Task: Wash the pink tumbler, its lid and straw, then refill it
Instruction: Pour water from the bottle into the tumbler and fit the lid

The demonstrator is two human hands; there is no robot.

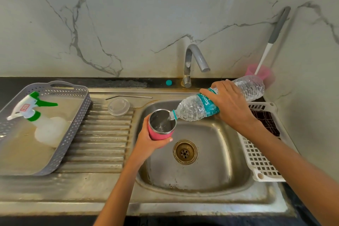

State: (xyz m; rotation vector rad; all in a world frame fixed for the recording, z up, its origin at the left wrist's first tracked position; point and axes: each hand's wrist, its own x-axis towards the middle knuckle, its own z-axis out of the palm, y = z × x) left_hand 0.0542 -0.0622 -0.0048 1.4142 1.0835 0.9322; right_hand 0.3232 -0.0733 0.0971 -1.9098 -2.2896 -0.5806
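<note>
My left hand [149, 144] grips the pink tumbler [160, 135] from below, holding it upright over the left side of the sink basin [211, 170]. My right hand [229, 102] holds a clear plastic water bottle [194, 108] tilted down to the left, its mouth at the tumbler's rim. Water runs into the steel interior. The clear lid [118, 106] lies on the ribbed drainboard [102, 134]. The metal straw [128, 96] lies behind it along the sink's back rim.
A grey perforated tray [73, 124] at left holds a spray bottle [34, 113]. The tap [192, 60] stands behind the basin, a teal bottle cap [169, 82] beside it. A white basket [256, 161] with a dark cloth sits at right. A brush [266, 55] leans in the corner.
</note>
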